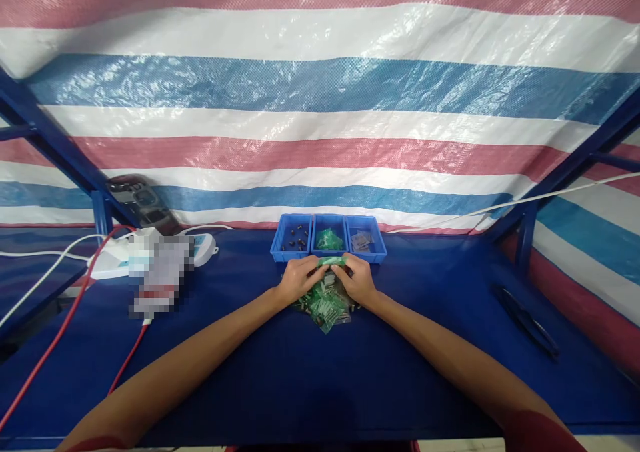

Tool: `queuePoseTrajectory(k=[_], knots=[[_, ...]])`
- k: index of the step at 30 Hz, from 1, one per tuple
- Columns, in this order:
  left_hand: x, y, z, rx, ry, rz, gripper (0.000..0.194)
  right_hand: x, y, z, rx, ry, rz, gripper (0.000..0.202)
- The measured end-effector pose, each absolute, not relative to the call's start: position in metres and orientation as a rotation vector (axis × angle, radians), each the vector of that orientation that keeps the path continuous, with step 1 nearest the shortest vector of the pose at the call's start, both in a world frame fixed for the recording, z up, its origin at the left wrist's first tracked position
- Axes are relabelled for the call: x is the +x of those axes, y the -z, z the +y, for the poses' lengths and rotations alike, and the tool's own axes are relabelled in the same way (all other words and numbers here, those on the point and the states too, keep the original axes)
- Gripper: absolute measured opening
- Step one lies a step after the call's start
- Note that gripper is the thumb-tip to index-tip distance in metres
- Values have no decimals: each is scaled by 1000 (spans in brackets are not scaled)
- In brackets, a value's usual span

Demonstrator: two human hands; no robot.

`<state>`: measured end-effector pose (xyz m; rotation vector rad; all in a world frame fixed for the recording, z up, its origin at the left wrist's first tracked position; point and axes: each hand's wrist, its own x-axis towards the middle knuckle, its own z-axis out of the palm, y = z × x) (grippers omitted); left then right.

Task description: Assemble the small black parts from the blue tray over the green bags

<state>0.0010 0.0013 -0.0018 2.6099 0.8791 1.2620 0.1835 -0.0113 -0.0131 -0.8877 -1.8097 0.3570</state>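
My left hand (299, 279) and my right hand (358, 280) meet over the middle of the table, fingers closed on the two ends of a small green plastic bag (331, 261). Whatever the bag holds is too small to make out. Just below my hands lies a pile of small green-printed clear bags (327, 305), with small parts showing in them. Right behind my fingers stand three blue bins: the left bin (285, 256) has several small dark parts, the middle bin (330, 220) green bags, and the right bin (379, 242) clear bags.
At left, a white power strip (204, 249), a blurred-out device (163, 275) and red and white cables lie on the blue table (240, 385). A dark object (143, 202) leans behind them. Dark glasses-like item (527, 322) at right. Striped sheeting (330, 85) hangs behind.
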Motion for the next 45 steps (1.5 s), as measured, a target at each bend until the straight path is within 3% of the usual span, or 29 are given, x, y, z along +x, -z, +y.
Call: queuePoseTrajectory(k=[20, 26, 37, 45], knots=[[0, -5, 0, 2404, -1169, 975, 35, 182, 6, -14, -908, -433, -1741, 39], [0, -6, -1, 2380, -1225, 1036, 25, 182, 7, -15, -875, -372, -1811, 36], [0, -5, 0, 2392, -1224, 967, 32, 183, 4, -17, -862, -367, -1832, 30], [-1, 0, 0, 2447, -1221, 1084, 20, 182, 5, -16, -887, -351, -1800, 31]])
